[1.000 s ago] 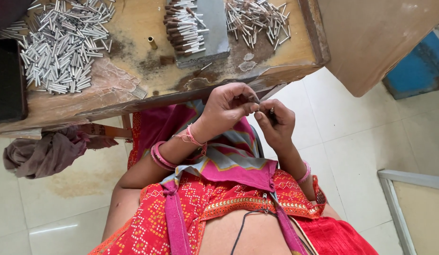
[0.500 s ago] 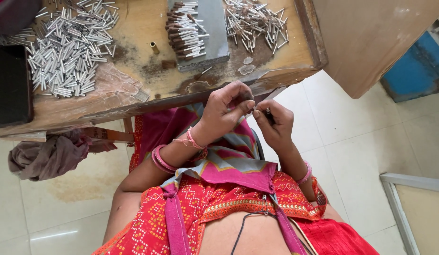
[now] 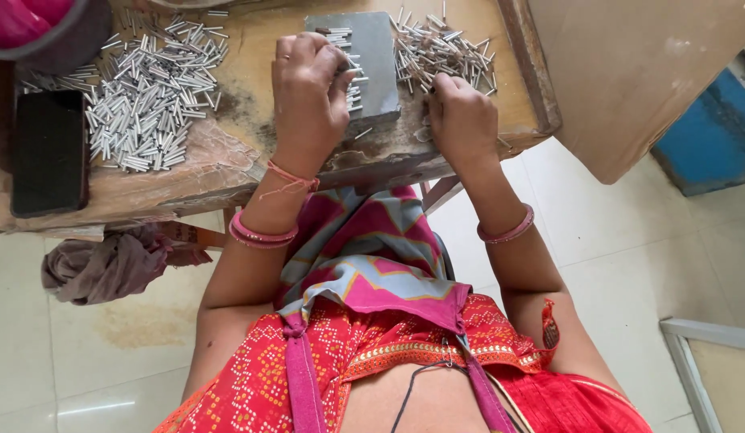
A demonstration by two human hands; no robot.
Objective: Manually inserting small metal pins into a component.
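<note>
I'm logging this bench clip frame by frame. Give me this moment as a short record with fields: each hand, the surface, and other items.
left hand: over the grey block, on the small pins lying there
right hand: fingers curled at the edge of the right pin pile
surface: worn wooden table
large pin pile: left of the block
black phone: table's left end
cloth: hanging below the table

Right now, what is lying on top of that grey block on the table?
A row of small metal pins lies on the grey block. The left hand covers part of the row, so how many there are cannot be seen.
</note>
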